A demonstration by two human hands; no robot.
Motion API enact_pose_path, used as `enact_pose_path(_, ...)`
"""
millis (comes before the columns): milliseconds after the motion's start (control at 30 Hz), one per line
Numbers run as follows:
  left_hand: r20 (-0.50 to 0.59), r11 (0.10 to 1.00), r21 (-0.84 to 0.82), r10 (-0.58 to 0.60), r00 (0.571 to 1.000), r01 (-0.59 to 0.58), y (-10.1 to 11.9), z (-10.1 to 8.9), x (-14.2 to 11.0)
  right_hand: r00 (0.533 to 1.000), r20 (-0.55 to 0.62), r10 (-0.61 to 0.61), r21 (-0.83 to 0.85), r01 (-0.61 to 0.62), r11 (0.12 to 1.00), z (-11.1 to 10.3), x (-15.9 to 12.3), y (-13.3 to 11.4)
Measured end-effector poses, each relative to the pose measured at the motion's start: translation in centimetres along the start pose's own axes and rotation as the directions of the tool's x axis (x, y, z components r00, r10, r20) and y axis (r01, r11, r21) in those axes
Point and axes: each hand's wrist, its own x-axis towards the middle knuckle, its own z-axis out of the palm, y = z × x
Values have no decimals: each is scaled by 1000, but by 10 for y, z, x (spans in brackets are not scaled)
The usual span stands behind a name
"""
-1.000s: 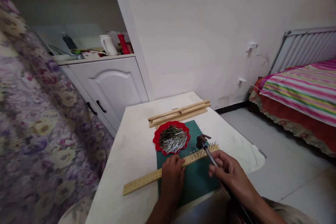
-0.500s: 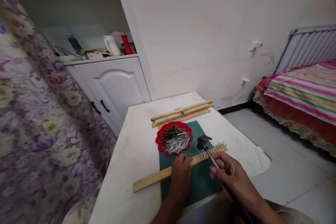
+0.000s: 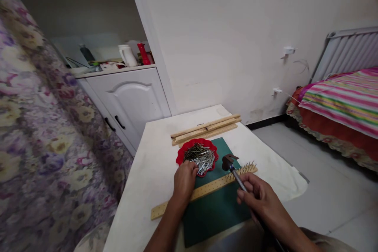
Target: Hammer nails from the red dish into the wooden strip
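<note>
My left hand (image 3: 184, 179) is at the near left rim of a red scalloped bowl (image 3: 179, 158) filled with loose nails (image 3: 205, 160). Its fingers are curled together at the edge of the pile, and what is in them, if anything, is hidden. My right hand (image 3: 260, 195) is closed around the handle of a claw hammer (image 3: 232, 163), its head raised and pointing away from me. Below the hammer head lies a wooden strip (image 3: 211, 186) dotted with holes. Several nails stand upright in the strip's right end. My left forearm crosses over its left part.
A green mat (image 3: 215, 216) lies under the strip on a white-covered table (image 3: 138, 189). More wooden strips (image 3: 206, 129) lie behind the bowl. A floral curtain (image 3: 56, 138) hangs at left, beside a white cabinet (image 3: 132, 106). A bed (image 3: 339, 98) stands at right.
My left hand has left the wooden strip and moved up and left to the bowl of nails. My right hand still holds the hammer in nearly the same place.
</note>
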Motion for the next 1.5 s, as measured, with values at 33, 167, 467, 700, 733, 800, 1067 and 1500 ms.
enact_pose_path(33, 27, 1000, 5, -8, 1000, 8, 0, -1, 2, 1000, 3, -2, 4, 2, 1000, 0, 0, 1)
enact_pose_path(167, 4, 1000, 7, -2, 1000, 2, -3, -7, 10, 1000, 8, -10, 3, 10, 1000, -2, 0, 2)
enact_pose_path(467, 36, 989, 43, 141, 989, -142, -7, 6, 30, 1000, -5, 4, -6, -5, 1000, 3, 2, 2)
enact_pose_path(700, 76, 992, 19, 122, 990, -124, -5, 9, 30, 1000, 7, 26, -27, -26, 999, 3, 2, 1)
enact_pose_path(733, 68, 992, 6, 125, 990, -126, -4, 8, 28, 1000, 5, 28, -26, -28, 999, 3, 2, 1)
enact_pose_path(800, 53, 992, -13, 128, 990, -128, -1, 6, 25, 1000, 2, 28, -26, -28, 999, 3, 3, 2)
enact_pose_path(1067, -51, 983, -123, 129, 990, -134, 3, -8, 8, 1000, 1, 19, -13, -19, 1000, 3, 7, 3)
enact_pose_path(1500, -15, 740, -667, 103, 995, -87, 57, -7, -46, 984, -165, -63, 78, 77, 994, 18, 28, 9)
